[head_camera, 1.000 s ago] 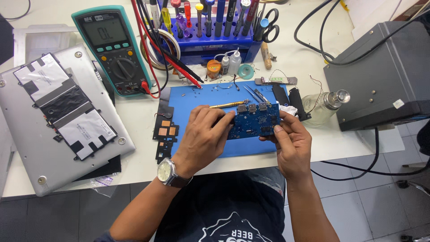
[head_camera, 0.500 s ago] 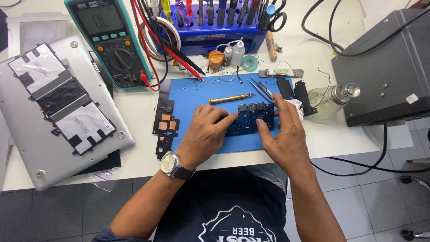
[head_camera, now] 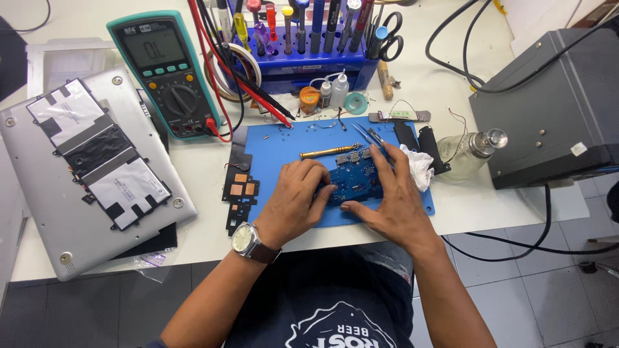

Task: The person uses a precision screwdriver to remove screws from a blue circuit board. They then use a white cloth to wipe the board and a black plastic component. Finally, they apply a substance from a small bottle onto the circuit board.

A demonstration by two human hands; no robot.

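A blue circuit board lies flat on the blue work mat at the desk's front. My left hand, with a wristwatch, rests fingers-down on the board's left edge. My right hand lies spread flat over its right part, fingers pointing up toward the tweezers. A gold-handled screwdriver lies loose on the mat just above both hands. A crumpled white cloth sits at the board's right edge.
A green multimeter with red and black leads stands at upper left. An opened silver laptop base lies left. A blue tool rack is behind the mat. A glass bottle and grey box are right.
The board was held up between both hands a second ago; now it lies on the mat with both hands pressed flat on it. The camera has shifted closer.
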